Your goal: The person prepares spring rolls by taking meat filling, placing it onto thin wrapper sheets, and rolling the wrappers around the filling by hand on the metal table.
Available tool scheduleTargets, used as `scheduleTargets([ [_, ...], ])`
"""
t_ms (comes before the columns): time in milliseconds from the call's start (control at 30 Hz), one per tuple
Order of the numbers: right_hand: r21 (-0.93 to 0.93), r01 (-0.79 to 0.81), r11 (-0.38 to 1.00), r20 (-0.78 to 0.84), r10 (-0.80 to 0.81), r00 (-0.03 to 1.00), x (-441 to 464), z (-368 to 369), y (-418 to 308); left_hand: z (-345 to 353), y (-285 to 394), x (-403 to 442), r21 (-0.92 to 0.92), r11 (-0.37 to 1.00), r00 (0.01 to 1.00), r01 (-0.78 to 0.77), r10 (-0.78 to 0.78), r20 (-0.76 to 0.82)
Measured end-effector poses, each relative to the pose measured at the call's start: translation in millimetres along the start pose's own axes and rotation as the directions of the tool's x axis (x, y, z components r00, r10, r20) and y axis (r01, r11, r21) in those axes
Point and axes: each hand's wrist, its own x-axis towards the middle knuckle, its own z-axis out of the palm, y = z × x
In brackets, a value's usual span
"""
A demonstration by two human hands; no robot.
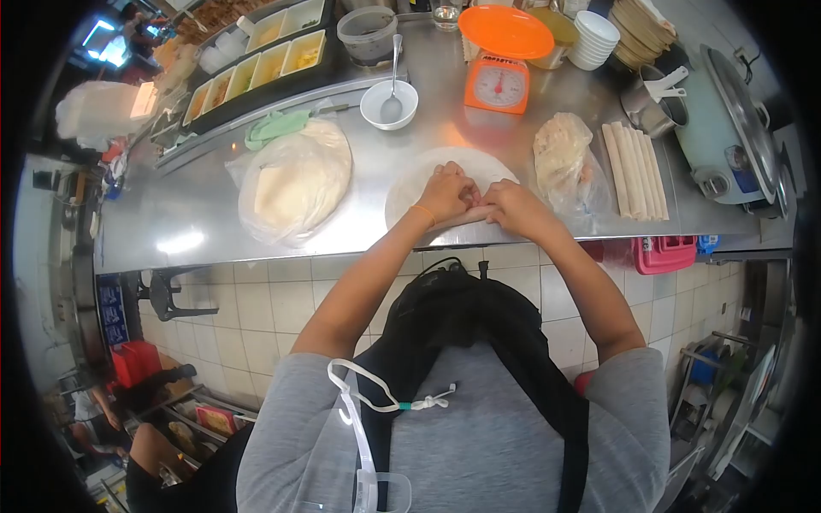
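A thin round wrapper (409, 184) lies on the steel counter in front of me, its near edge rolled into a narrow tube. My left hand (451, 193) is closed on the rolled wrapper, fingers bent over its middle. Beside it, my right hand (513, 209) pinches the tube's right end. The hands almost touch, and any filling inside is hidden. To the left, a stack of pale round wrappers (286, 192) sits partly inside a clear plastic bag. On the right are a plastic bag of pinkish filling (564, 158) and several finished rolls (634, 171) laid side by side.
Behind the wrapper stand a white bowl (374, 104) with a spoon and an orange kitchen scale (498, 85). A green cloth (275, 128) and a tray of ingredient containers (256, 73) are at the back left. A large cooker (727, 137) occupies the right end.
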Motion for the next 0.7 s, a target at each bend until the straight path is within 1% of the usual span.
scheduleTargets([
  [67,0.027,-0.034,0.999,0.0,0.034,0.999,-0.5,-1.9,0.2,0.1,-1.8,4.1,0.025,1.0,1.0,-0.003,0.003,-0.002],
  [100,0.027,-0.038,0.999,-0.011,0.038,0.999,-1.1,-4.2,1.0,0.2,-4.4,5.9,0.036,0.999,1.0,-0.014,0.013,0.025],
  [167,0.019,0.029,0.999,-0.047,-0.028,0.999,-2.5,-10.7,1.0,3.7,-9.4,8.4,0.047,0.998,0.998,-0.03,0.028,0.058],
  [267,0.021,0.046,0.999,-0.049,-0.045,0.998,-4.7,-6.9,8.5,7.8,-6.3,6.9,0.059,0.998,0.999,-0.003,0.001,0.039],
  [300,0.023,0.04,0.999,-0.054,-0.039,0.998,-5.0,-5.8,11.1,9.1,-2.7,5.0,0.07,0.997,0.999,0.033,-0.033,-0.007],
  [333,0.034,0.032,0.999,-0.042,-0.031,0.999,-4.6,-4.8,12.5,7.4,3.5,3.2,0.078,0.994,0.996,0.07,-0.066,-0.052],
  [367,0.044,0.024,0.999,-0.028,-0.022,0.999,-3.9,-4.7,12.5,3.7,10.6,1.9,0.079,0.995,0.997,0.067,-0.063,-0.046],
  [400,0.048,0.019,0.999,-0.029,-0.017,0.999,-2.2,-5.3,13.3,-0.1,17.4,0.0,0.096,0.99,0.995,0.101,-0.098,-0.035],
  [433,0.031,-0.027,0.999,0.022,0.026,0.999,0.1,-7.0,11.9,-1.0,19.8,-2.0,0.115,0.984,0.991,0.136,-0.134,-0.023],
  [467,0.012,-0.071,0.997,0.074,0.07,0.995,0.2,-7.0,10.5,0.5,18.8,-3.5,0.115,0.984,0.991,0.137,-0.136,-0.015],
  [500,0.014,-0.073,0.997,0.074,0.072,0.995,-0.6,-7.4,10.8,0.3,18.2,-2.6,0.111,0.985,0.991,0.133,-0.132,-0.023],
  [567,0.143,-0.075,0.987,0.067,0.066,0.996,-1.2,-13.7,13.4,0.2,16.6,1.8,0.109,0.986,0.992,0.123,-0.119,-0.037],
  [600,0.14,-0.076,0.987,0.067,0.067,0.995,-3.4,-18.0,15.5,1.8,16.5,2.3,0.114,0.984,0.99,0.14,-0.137,-0.031],
  [667,0.3,-0.084,0.95,-0.175,0.141,0.974,-9.5,-31.4,12.1,-0.6,22.4,2.0,0.112,0.98,0.987,0.162,-0.161,-0.022],
  [700,0.302,-0.087,0.949,-0.17,0.143,0.975,-13.0,-37.5,9.7,-2.6,24.4,2.0,0.101,0.978,0.983,0.18,-0.181,0.0],
])
